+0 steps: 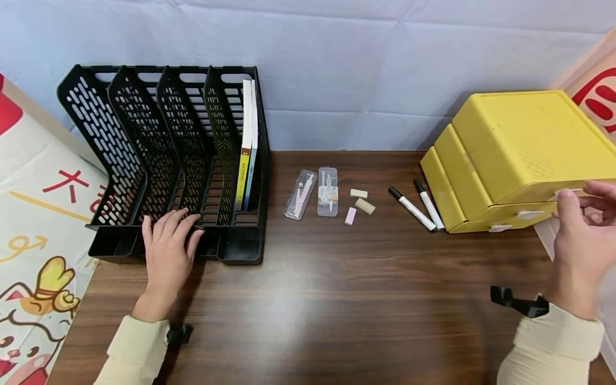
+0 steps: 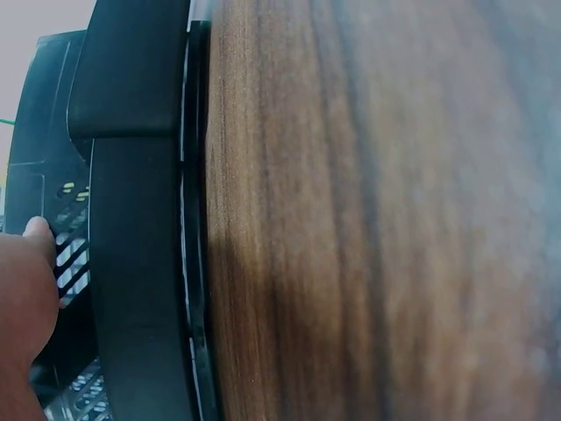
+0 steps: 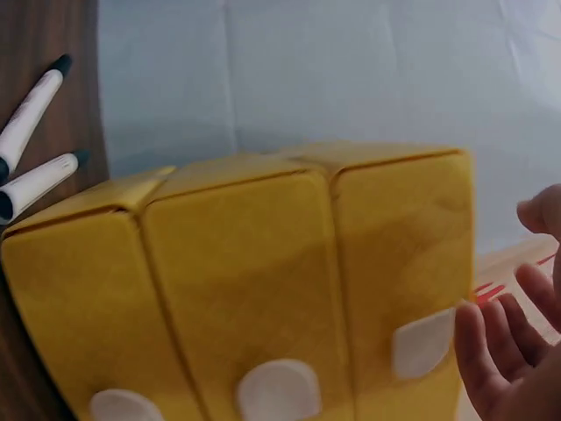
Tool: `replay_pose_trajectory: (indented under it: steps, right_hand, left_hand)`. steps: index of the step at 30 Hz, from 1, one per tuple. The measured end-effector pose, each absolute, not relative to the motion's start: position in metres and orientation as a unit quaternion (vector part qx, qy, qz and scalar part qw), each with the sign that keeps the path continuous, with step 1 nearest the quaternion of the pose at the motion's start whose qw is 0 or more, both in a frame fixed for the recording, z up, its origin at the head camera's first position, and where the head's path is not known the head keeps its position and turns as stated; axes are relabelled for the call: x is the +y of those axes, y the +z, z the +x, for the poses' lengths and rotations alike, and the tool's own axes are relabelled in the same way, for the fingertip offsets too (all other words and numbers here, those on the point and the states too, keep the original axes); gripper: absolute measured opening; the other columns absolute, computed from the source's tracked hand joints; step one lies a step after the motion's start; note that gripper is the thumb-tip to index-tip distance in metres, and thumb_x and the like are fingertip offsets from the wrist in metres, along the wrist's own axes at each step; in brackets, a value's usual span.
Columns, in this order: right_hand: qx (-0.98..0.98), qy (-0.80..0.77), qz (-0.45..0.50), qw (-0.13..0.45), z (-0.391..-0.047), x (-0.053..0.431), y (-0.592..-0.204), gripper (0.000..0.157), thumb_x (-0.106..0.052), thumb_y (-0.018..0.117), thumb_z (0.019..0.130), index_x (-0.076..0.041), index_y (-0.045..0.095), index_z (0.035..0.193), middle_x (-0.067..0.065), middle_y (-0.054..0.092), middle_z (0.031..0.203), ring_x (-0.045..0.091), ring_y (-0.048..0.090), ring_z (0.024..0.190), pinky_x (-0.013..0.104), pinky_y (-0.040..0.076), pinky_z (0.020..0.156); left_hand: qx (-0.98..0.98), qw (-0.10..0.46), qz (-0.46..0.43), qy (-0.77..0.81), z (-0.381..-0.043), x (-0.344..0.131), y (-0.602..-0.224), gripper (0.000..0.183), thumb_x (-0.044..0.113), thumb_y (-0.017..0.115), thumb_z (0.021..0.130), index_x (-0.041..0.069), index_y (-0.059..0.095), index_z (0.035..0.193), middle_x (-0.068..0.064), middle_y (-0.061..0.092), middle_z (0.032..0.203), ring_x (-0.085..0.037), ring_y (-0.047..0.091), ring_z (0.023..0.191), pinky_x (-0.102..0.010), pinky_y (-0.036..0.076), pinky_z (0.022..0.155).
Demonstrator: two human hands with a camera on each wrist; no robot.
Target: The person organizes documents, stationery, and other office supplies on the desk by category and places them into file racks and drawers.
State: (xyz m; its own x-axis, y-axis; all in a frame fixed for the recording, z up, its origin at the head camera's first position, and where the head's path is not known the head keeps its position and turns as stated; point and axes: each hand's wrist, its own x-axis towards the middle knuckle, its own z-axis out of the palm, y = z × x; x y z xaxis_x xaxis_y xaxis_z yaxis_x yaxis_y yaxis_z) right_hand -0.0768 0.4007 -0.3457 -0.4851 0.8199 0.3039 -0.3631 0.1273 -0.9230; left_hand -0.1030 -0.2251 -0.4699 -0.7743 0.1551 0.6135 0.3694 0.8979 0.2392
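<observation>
On the left stands a black file organizer (image 1: 243,255) with upright dividers and small front compartments. My left hand (image 1: 168,251) rests over its front edge, fingers loosely bent; the left wrist view has the thumb (image 2: 39,232) against the black plastic. A yellow three-drawer box (image 1: 539,139) stands at the right, a white tab on each drawer front. My right hand (image 1: 584,240) is in front of the top drawer, close to its white tab (image 3: 425,344). Its fingers (image 3: 500,338) are spread and slightly bent, with nothing held between them.
Two thin books (image 1: 243,171) stand in the organizer's rightmost slot. Along the brown table (image 1: 313,310) lie a clear compass case (image 1: 300,195), a clear box of small items (image 1: 328,192), several erasers (image 1: 364,206) and two black-capped white markers (image 1: 416,213). A pale cloth (image 1: 337,69) hangs behind.
</observation>
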Motion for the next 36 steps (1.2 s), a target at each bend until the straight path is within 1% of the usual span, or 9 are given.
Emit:
replay_pose_trajectory:
  steps: [3,6,10,14,16,20,24,31,36]
  right_hand:
    - [-0.581,0.614,-0.226,0.484,-0.079,0.407,-0.353,0.034,0.006,0.075,0.078,-0.004,0.068,0.11,0.009,0.058,0.099,0.011,0.058,0.081,0.015,0.05,0.071]
    - [-0.601,0.587,-0.253,0.48,-0.081,0.413,-0.36,0.04,0.004,0.077,0.077,-0.008,0.065,0.113,0.006,0.056,0.105,0.009,0.056,0.09,0.016,0.046,0.082]
    - [-0.631,0.567,-0.256,0.464,-0.082,0.419,-0.37,0.045,0.005,0.078,0.075,-0.01,0.064,0.115,0.004,0.056,0.11,0.008,0.055,0.091,0.017,0.045,0.085]
    - [-0.604,0.608,-0.224,0.464,-0.084,0.422,-0.376,0.049,0.011,0.079,0.071,-0.006,0.064,0.114,0.009,0.056,0.11,0.012,0.059,0.086,0.021,0.048,0.086]
    - [-0.606,0.609,-0.213,0.465,-0.086,0.422,-0.378,0.049,0.011,0.079,0.071,-0.005,0.063,0.115,0.01,0.056,0.109,0.012,0.06,0.084,0.022,0.049,0.087]
    - [-0.603,0.612,-0.2,0.472,-0.088,0.423,-0.38,0.048,0.012,0.079,0.071,-0.004,0.063,0.113,0.012,0.057,0.109,0.011,0.062,0.077,0.022,0.05,0.084]
    - [-0.581,0.63,-0.203,0.474,-0.089,0.424,-0.378,0.046,0.013,0.078,0.07,-0.003,0.064,0.111,0.012,0.058,0.107,0.011,0.063,0.073,0.019,0.052,0.077]
    - [-0.572,0.645,-0.213,0.46,-0.088,0.42,-0.375,0.045,0.014,0.077,0.073,-0.002,0.063,0.112,0.01,0.056,0.107,0.011,0.065,0.074,0.013,0.052,0.06]
    - [-0.557,0.662,-0.202,0.459,-0.087,0.42,-0.374,0.044,0.015,0.079,0.074,-0.001,0.063,0.111,0.012,0.056,0.107,0.013,0.064,0.073,0.014,0.053,0.057]
  left_hand:
    - [-0.925,0.306,-0.141,-0.176,-0.103,-0.225,-0.47,0.033,0.023,0.069,0.094,0.005,0.068,0.122,-0.02,0.063,0.131,-0.043,0.051,0.126,-0.069,0.015,0.115]
    - [-0.925,0.303,-0.14,-0.178,-0.103,-0.225,-0.47,0.034,0.021,0.069,0.092,0.005,0.068,0.122,-0.021,0.063,0.131,-0.044,0.051,0.126,-0.068,0.012,0.116]
    - [-0.925,0.302,-0.14,-0.181,-0.103,-0.227,-0.47,0.033,0.024,0.067,0.095,0.005,0.068,0.122,-0.021,0.063,0.131,-0.044,0.051,0.126,-0.067,0.011,0.117]
    - [-0.926,0.302,-0.142,-0.178,-0.103,-0.227,-0.471,0.034,0.028,0.063,0.098,0.005,0.068,0.122,-0.021,0.063,0.131,-0.043,0.05,0.126,-0.069,0.014,0.115]
    - [-0.926,0.302,-0.141,-0.179,-0.103,-0.227,-0.471,0.034,0.028,0.063,0.098,0.005,0.068,0.122,-0.021,0.063,0.131,-0.043,0.05,0.127,-0.069,0.014,0.115]
    - [-0.925,0.303,-0.141,-0.182,-0.103,-0.226,-0.471,0.033,0.027,0.064,0.097,0.005,0.068,0.122,-0.021,0.063,0.13,-0.044,0.051,0.126,-0.069,0.013,0.115]
    - [-0.924,0.307,-0.142,-0.182,-0.104,-0.226,-0.47,0.033,0.026,0.064,0.097,0.005,0.068,0.121,-0.021,0.063,0.13,-0.044,0.051,0.126,-0.068,0.012,0.116]
    - [-0.925,0.303,-0.141,-0.181,-0.103,-0.226,-0.469,0.033,0.028,0.063,0.098,0.005,0.068,0.122,-0.021,0.063,0.13,-0.044,0.051,0.126,-0.068,0.013,0.116]
    - [-0.928,0.298,-0.141,-0.175,-0.102,-0.226,-0.469,0.032,0.025,0.065,0.097,0.005,0.068,0.122,-0.021,0.063,0.131,-0.044,0.051,0.126,-0.069,0.015,0.114]
